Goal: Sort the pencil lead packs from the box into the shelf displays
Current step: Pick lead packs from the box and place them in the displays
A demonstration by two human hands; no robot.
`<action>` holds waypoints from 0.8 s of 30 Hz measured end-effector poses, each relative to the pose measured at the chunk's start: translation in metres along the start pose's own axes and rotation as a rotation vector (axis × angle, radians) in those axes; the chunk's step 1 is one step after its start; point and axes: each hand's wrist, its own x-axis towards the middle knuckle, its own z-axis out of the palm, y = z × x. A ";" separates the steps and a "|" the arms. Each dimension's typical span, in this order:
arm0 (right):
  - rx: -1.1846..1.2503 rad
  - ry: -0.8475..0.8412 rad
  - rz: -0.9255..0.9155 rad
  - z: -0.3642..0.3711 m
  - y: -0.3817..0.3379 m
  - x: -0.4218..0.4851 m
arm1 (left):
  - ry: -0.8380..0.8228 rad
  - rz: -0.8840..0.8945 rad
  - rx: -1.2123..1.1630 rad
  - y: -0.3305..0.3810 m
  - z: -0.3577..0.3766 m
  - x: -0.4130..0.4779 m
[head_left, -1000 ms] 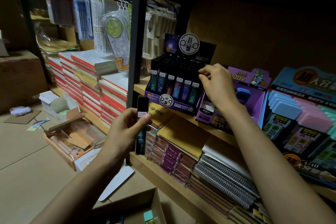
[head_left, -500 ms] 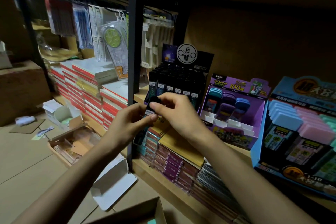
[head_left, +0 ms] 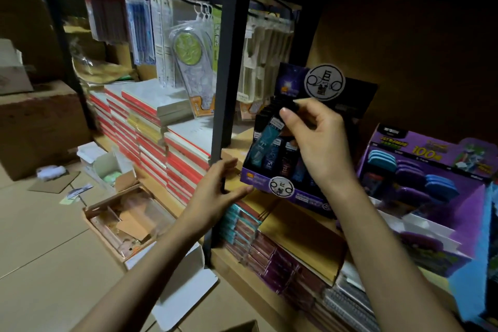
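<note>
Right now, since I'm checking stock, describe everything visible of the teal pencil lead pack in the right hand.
The slim teal pencil lead pack is a long, glossy, plastic-looking stick with a black top, a white label band and pale markings. It leans, top to the right, pinched near its top by the right hand. Its lower end dips into the front left corner of the purple cardboard display box; whether it is seated is unclear.

Only a yellow "100" was legible, on the purple box (head_left: 398,140) header; all other print was too blurred.
</note>
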 end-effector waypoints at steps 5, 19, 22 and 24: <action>-0.216 -0.058 -0.041 0.015 0.013 0.002 | 0.018 0.019 -0.078 -0.002 0.007 0.006; -0.399 0.036 -0.016 0.024 0.025 -0.003 | 0.041 0.036 -0.045 -0.003 0.008 0.004; -0.479 0.033 0.007 0.023 0.026 -0.002 | -0.015 0.045 -0.007 0.001 0.003 -0.002; -0.547 -0.019 0.067 0.023 0.025 -0.006 | -0.037 0.046 0.038 0.006 -0.003 -0.010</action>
